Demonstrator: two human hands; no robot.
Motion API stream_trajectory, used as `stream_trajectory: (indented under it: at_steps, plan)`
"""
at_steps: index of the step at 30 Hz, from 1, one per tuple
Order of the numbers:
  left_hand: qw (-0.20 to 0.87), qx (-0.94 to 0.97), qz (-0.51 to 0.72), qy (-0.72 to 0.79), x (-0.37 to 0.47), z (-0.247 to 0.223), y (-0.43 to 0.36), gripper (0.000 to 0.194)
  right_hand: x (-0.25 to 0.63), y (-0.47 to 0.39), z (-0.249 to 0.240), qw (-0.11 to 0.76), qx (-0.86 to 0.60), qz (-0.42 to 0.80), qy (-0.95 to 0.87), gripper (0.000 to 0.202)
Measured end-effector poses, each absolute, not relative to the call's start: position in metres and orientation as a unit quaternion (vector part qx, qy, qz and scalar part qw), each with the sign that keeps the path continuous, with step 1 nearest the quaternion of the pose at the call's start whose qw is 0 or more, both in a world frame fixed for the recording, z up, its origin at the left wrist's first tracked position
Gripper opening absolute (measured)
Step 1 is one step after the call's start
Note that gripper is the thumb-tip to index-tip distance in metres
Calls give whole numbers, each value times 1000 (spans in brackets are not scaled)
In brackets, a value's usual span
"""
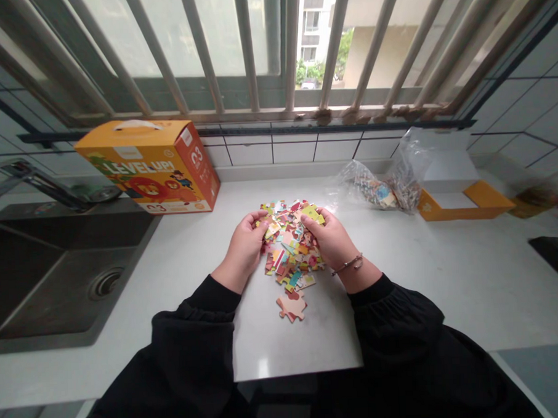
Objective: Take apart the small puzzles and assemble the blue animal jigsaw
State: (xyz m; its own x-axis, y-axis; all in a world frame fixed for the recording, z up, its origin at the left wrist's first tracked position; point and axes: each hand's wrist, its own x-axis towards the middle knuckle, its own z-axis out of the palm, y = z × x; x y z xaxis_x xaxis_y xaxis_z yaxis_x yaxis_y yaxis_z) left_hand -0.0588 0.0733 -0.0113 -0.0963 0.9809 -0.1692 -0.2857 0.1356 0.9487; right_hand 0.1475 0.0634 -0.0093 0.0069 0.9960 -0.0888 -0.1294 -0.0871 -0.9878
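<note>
A heap of colourful jigsaw puzzle pieces (292, 248) lies on the white countertop (303, 349) in front of me. At the heap's left side, my left hand (247, 241) is closed on a puzzle piece (272, 226), thumb on top. Opposite it, my right hand (330, 236) pinches a yellow-green puzzle piece (312, 213) at the heap's upper right. Some fingers of both hands are hidden behind the pieces. Nearer to me, apart from the heap, a beige and brown puzzle piece (292, 306) lies by itself.
An orange puzzle box (150, 168) stands at the back left, beside the dark sink (46, 293) and faucet (32, 176). At the back right are clear plastic bags of pieces (384, 189) and an open orange box (489, 200). A barred window (248, 50) rises behind.
</note>
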Motion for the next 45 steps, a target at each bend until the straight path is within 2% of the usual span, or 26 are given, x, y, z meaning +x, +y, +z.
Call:
stream_trajectory:
  at_steps: [2, 5, 12, 17, 21, 26, 29, 34, 37, 40, 45]
  plan:
    - [605, 370, 540, 453, -50, -13, 68, 30, 144, 62, -10, 522, -483, 537, -454, 58]
    - [635, 391, 534, 398, -39, -18, 61, 32, 140, 62, -15, 530, -495, 503, -470, 56]
    - [600, 447, 529, 399, -36, -25, 59, 37, 138, 63, -19, 531, -510, 469, -488, 57]
    - [583, 438, 542, 418, -42, -18, 61, 38, 147, 67, -20, 569, -530, 413, -474, 54]
    - [562, 394, 565, 459, -48, -16, 66, 40, 150, 69, -20, 590, -528, 413, -450, 55]
    - [556, 363, 599, 447, -49, -14, 68, 36, 143, 63, -15, 500, -477, 497, -524, 49]
    - [562, 364, 600, 438, -48, -11, 66, 35, 142, 62, -15, 462, -478, 455, -592, 42]
    - [577, 374, 591, 420, -47, -9, 65, 35, 144, 65, -19, 448, -521, 443, -576, 49]
    - [577, 387, 587, 416, -47, -8, 63, 35, 142, 65, -18, 433, -490, 453, -606, 44]
    - [569, 434, 564, 412, -47, -5, 59, 34, 139, 62, -14, 437, -457, 413, -655, 40]
    - [531, 542, 522, 391, -47, -1, 53, 44, 137, 60, -13, 444, -408, 354, -715, 43]
